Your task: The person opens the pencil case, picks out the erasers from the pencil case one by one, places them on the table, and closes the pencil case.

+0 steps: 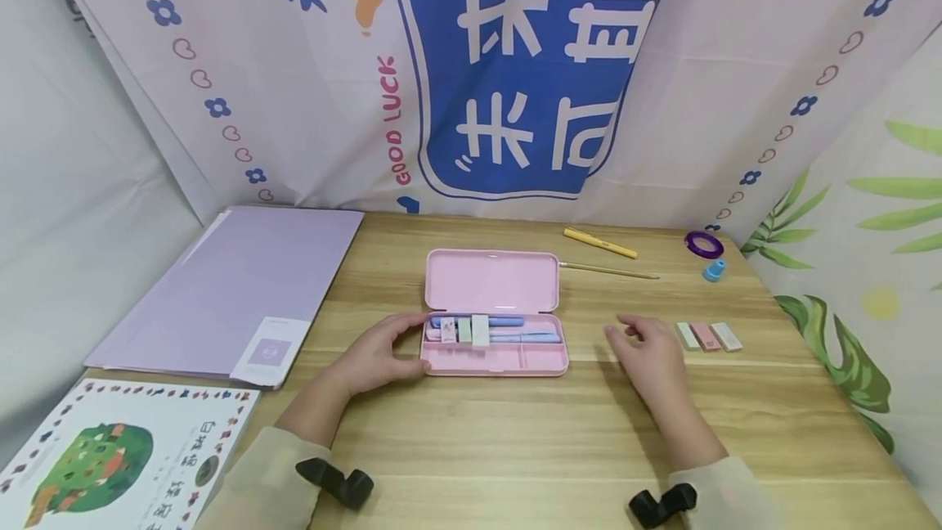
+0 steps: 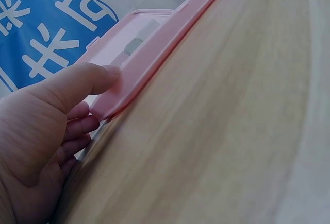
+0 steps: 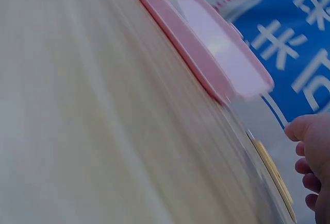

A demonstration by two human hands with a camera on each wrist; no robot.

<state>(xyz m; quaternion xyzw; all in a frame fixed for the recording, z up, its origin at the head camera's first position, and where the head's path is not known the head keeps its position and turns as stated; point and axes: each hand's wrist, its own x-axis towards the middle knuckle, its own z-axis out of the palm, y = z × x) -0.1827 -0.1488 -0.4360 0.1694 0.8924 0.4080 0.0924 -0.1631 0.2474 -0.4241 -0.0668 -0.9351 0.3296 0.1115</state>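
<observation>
A pink pencil case (image 1: 495,278) lies with its lid raised on the table. Inside are two blue pens (image 1: 508,321), with three small erasers (image 1: 464,330) laid across them. My left hand (image 1: 379,357) holds the case's left end; the left wrist view shows the thumb (image 2: 98,80) on the front wall and the fingers by the corner. Between the case and three more erasers (image 1: 707,337), green, pink and white, is my right hand (image 1: 651,358), its fingers loosely bent around nothing. The right wrist view shows that hand (image 3: 317,157) apart from the case.
Behind the case lie a yellow pen (image 1: 599,243) and a thin brush (image 1: 611,271). A purple tape ring (image 1: 704,244) and a small blue object (image 1: 714,270) sit at the back right. On the left are a purple folder (image 1: 243,293) and a picture book (image 1: 177,456).
</observation>
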